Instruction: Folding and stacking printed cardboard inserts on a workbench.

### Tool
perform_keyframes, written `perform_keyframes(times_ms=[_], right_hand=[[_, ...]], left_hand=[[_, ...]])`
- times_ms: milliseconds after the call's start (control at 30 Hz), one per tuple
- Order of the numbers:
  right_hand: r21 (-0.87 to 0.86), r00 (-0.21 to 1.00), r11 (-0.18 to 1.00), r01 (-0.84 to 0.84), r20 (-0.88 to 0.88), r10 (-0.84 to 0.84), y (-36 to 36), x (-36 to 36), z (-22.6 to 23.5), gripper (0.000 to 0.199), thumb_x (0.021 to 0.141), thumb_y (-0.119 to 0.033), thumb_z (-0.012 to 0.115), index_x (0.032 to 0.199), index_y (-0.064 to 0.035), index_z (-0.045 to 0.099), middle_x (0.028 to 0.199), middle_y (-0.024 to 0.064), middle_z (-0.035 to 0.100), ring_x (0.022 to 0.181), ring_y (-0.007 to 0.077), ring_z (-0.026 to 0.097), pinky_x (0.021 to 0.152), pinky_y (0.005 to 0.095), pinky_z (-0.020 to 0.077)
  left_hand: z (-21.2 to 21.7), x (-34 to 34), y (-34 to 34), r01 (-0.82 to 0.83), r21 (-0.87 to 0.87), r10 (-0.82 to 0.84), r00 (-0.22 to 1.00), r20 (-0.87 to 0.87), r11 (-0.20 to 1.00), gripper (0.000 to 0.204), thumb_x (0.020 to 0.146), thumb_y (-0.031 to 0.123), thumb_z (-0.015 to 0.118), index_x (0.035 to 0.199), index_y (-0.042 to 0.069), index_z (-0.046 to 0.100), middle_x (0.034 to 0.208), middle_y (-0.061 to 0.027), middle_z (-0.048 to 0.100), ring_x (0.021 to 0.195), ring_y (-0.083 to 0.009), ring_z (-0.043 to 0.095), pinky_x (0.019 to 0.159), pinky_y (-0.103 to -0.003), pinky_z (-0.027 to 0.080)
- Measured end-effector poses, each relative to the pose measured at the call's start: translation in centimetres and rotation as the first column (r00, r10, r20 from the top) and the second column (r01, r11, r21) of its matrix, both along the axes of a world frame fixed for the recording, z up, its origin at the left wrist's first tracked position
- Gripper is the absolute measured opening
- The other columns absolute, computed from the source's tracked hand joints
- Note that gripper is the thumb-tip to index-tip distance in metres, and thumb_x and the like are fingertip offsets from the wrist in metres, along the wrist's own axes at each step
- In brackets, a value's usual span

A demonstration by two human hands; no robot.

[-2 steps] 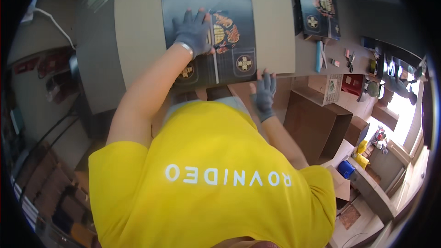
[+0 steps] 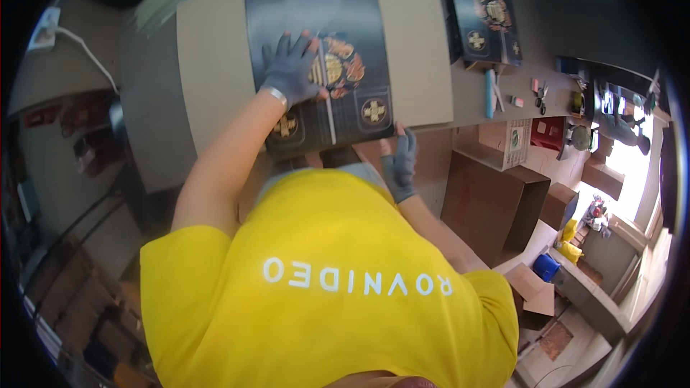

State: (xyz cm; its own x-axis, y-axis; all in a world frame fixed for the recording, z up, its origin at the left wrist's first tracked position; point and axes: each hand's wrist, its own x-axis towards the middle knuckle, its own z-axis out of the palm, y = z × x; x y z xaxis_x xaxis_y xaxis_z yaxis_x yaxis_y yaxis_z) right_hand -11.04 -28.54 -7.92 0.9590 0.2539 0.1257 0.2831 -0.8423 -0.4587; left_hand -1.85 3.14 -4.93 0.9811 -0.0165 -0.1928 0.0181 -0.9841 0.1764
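A black printed cardboard panel (image 2: 316, 21) with a colourful food picture and emblems lies across a plain beige board (image 2: 215, 50) on the table. My left hand (image 2: 291, 72), in a grey glove with bare fingertips, rests flat on the panel beside the picture, fingers spread. At the panel's near right corner is my right hand (image 2: 400, 164), gloved the same way. Its fingers stretch upward with the thumb apart, and nothing shows in its grip. Whether its fingertips touch the panel edge I cannot tell.
Another black printed box (image 2: 492, 36) lies at the far right. Near it are a light blue strip-like tool (image 2: 490, 93) and scissors (image 2: 541, 99). A large open brown carton (image 2: 489, 205) stands right of me. A white cable (image 2: 90, 54) hangs at the left.
The whole view has shifted slightly, so the panel and board sit lower and further left. My right hand is a little closer to the panel's corner; my left stays on the panel.
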Motion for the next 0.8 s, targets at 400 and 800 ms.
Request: perform_keyframes(times_ms=[400, 800], right_hand=[[0.284, 0.587, 0.917, 0.280, -0.806, 0.070, -1.1, 8.0, 4.8, 0.032, 0.088, -0.025, 0.071, 0.094, -0.0033, 0.048, 0.078, 0.0053, 0.056, 0.068, 0.0130, 0.055, 0.059, 0.0296, 0.0477], [0.400, 0.887, 0.830, 0.389, -0.404, -0.222, -16.5, 26.3, 11.1, 0.035, 0.099, -0.031, 0.054, 0.121, -0.0052, 0.062, 0.083, 0.0009, 0.058, 0.056, 0.0076, 0.053, 0.049, 0.0238, 0.0443]], left_hand=[[0.6, 1.6, 0.0, 0.050, -0.063, -0.058, 0.990, -0.129, 0.997, 0.133, 0.053, 0.075, 0.074, 0.157, 0.014, 0.018, 0.164, -0.0086, 0.012, 0.150, -0.0370, 0.005, 0.115, -0.063, -0.001], [-3.2, 0.4, 4.4, -0.242, -0.295, 0.342, 0.869, 0.357, 0.924, 0.101, 0.074, 0.057, 0.075, 0.150, 0.005, 0.033, 0.149, -0.0300, 0.035, 0.139, -0.0430, 0.033, 0.114, -0.054, 0.026]])
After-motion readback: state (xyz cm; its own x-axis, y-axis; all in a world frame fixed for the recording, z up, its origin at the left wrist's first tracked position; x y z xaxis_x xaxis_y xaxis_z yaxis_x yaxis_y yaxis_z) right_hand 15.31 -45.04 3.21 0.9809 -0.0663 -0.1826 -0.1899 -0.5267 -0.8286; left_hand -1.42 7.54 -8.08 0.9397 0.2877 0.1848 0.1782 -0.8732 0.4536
